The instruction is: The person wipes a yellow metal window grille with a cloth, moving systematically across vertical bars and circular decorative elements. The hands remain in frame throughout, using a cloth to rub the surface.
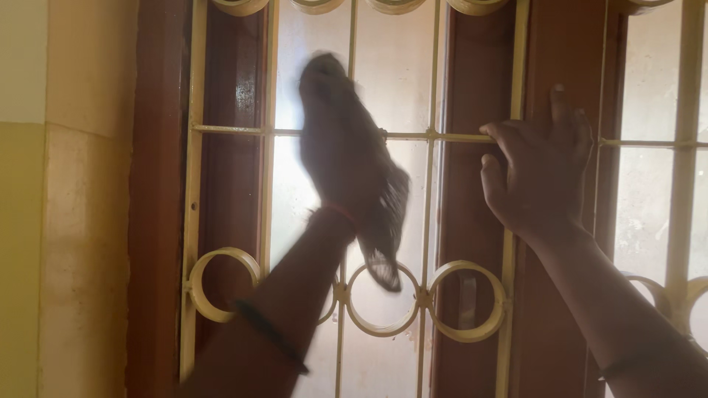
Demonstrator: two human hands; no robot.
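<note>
A dark, limp cleaning cloth (383,221) is clamped in the left hand (335,140), which is blurred against the frosted glass pane (394,81) behind the cream-painted metal window grille (428,136); the cloth hangs below the wrist, near the grille's ring ornaments. The right hand (542,173) is closed around the grille's horizontal bar, beside the reddish-brown wooden window frame (560,44). Wiping would likely go best with the cloth spread flat, strokes kept between the bars, and the right hand's brace held firm. No packages, labels or signs are visible.
</note>
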